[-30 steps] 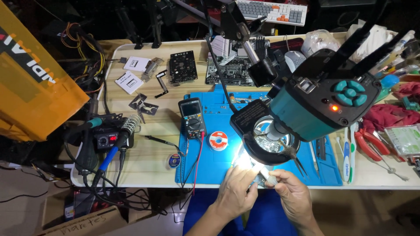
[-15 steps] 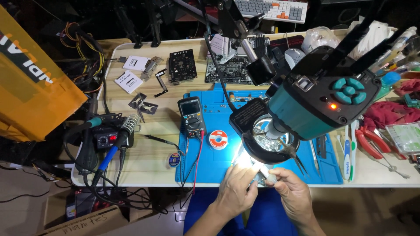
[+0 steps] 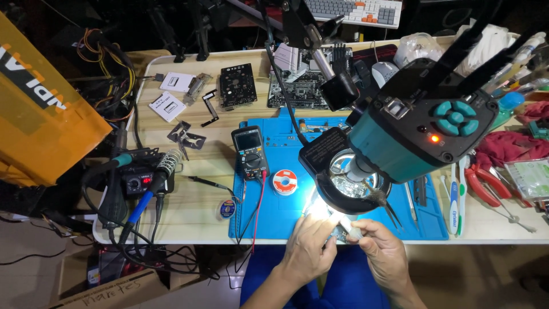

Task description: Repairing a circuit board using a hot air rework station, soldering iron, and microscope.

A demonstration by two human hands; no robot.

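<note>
Multimeter (image 3: 250, 153) on blue mat (image 3: 274, 212), solder spool (image 3: 284, 182) beside it, soldering station (image 3: 136, 178) left, keyboard (image 3: 355, 10) up top, red pliers (image 3: 479, 186) right

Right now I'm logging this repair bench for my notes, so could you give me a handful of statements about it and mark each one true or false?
1. Both hands, left and right, meet on a small part at the blue mat's near edge. True.
2. The multimeter lies on the bare wood left of the mat. False: it lies on the mat.
3. A red-and-white solder spool sits right of the multimeter. True.
4. The teal microscope head shows an orange light. True.
5. The keyboard sits beside the hands. False: it is at the far edge.
</note>
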